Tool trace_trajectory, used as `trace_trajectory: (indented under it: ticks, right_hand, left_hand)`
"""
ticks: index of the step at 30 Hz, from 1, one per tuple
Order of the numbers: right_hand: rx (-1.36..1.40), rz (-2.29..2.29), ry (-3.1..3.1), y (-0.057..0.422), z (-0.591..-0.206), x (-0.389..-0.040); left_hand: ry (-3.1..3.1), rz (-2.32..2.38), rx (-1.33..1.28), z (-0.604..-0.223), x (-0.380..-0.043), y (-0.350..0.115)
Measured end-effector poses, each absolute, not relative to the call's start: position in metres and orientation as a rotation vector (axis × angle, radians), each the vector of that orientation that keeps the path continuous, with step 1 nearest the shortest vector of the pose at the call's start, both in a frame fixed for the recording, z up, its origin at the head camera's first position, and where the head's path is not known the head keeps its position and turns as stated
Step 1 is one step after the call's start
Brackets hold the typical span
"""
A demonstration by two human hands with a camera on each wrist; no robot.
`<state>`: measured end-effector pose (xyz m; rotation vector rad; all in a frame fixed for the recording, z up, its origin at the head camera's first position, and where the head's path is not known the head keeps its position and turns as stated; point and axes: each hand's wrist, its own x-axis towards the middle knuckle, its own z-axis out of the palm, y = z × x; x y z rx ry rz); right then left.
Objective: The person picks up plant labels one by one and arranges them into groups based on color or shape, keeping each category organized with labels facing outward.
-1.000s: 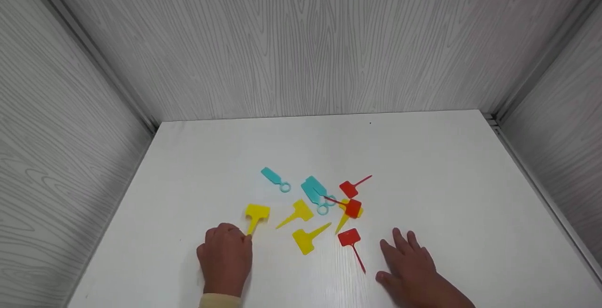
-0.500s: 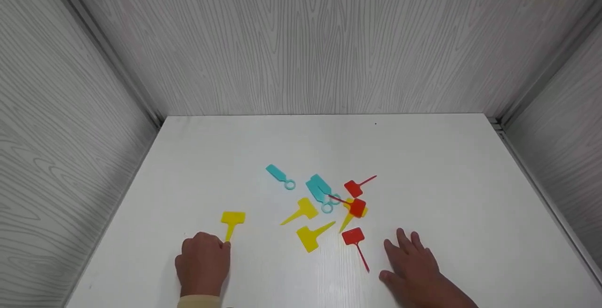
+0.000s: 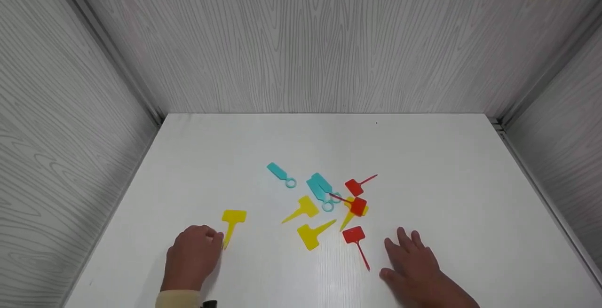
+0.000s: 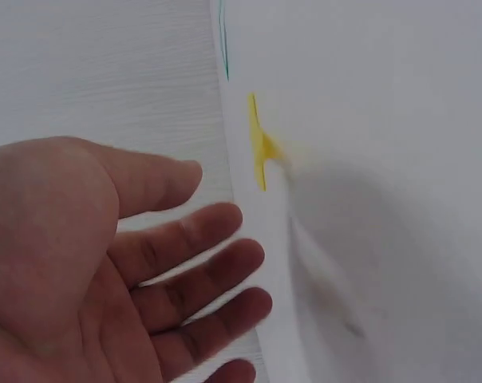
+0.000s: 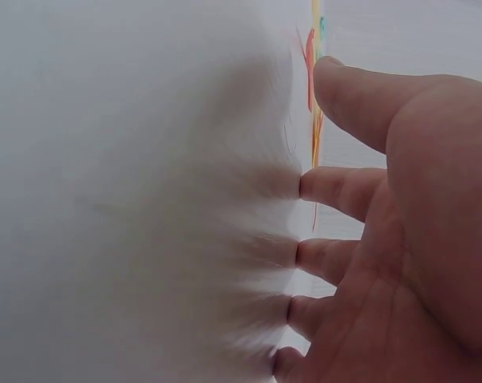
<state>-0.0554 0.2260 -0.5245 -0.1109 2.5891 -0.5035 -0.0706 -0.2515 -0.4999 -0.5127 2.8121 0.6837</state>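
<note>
On the white table (image 3: 437,157) we find the lone yellow tag (image 3: 234,216) toward the left edge, lying flat, its broad head to the far edge and its stem running back beside the left hand (image 3: 193,257). That hand grips nothing that we can see: its wrist view shows thumb and fingers loosely spread, with nothing pinched between. We judge the hand sits there because the narrow stem is the part fingers take easily; whether a fingertip grazes it we cannot tell.

The right hand (image 3: 415,268), fingers spread and holding nothing, rests its fingertips on the table, perhaps for balance. Just left of it lies the near red tag (image 3: 353,235), stem toward the near edge.

Around the middle, the crossed red tag (image 3: 359,207) lies over the covered yellow tag (image 3: 348,217), which probably props it slightly, its stem reaching to two overlapping blue tags (image 3: 316,189). The far red tag (image 3: 353,187) lies just beyond; two more yellow tags (image 3: 308,207) and the single blue tag (image 3: 277,170) lie to the left.
</note>
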Motion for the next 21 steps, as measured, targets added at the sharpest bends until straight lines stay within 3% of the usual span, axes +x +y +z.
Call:
trace_trajectory:
  ticks: [7,21]
  right_hand:
    - [-0.122,-0.465,2.603,0.223,-0.520,-0.054]
    - [-0.122,-0.338,2.706,0.204,-0.493,-0.071]
  left_hand:
    - [2.808,0.680,0.010,-0.516,-0.088,-0.291]
    - [2.730,0.663,0.155,-0.524,-0.098,-0.294]
